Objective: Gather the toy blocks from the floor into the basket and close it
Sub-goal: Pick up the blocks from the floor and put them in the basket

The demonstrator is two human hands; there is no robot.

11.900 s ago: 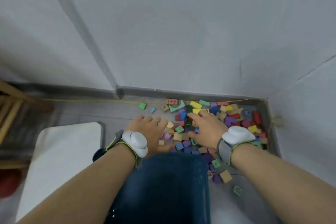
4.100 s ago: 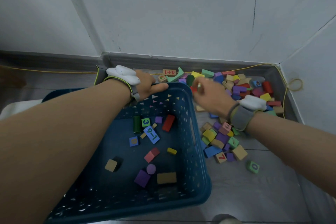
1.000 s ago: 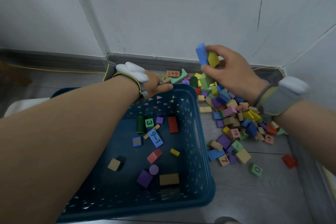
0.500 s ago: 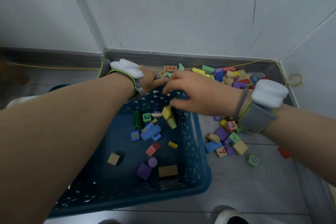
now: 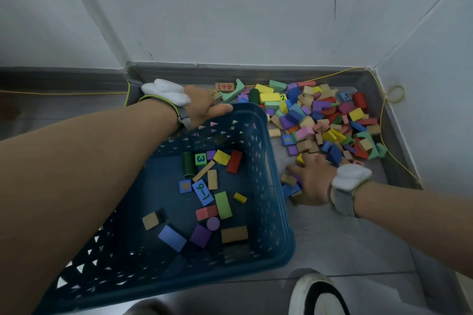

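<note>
A dark blue plastic basket (image 5: 277,212) stands on the floor with several coloured blocks on its bottom, among them a green slab (image 5: 223,204). My left hand (image 5: 204,107) grips the basket's far rim. A pile of toy blocks (image 5: 325,120) lies on the floor in the corner to the basket's right. My right hand (image 5: 311,179) rests palm down on the blocks at the pile's near edge, fingers spread over them, beside the basket's right wall. No lid is in sight.
White walls close the corner behind and to the right of the pile. A yellow cord (image 5: 391,100) runs along the skirting and down the right wall. A white and black shoe (image 5: 317,296) stands on the floor just in front of the basket.
My right hand has left the basket, where it dropped blocks, and come down onto the near edge of the floor pile. More blocks lie in the basket. My left hand has kept its hold.
</note>
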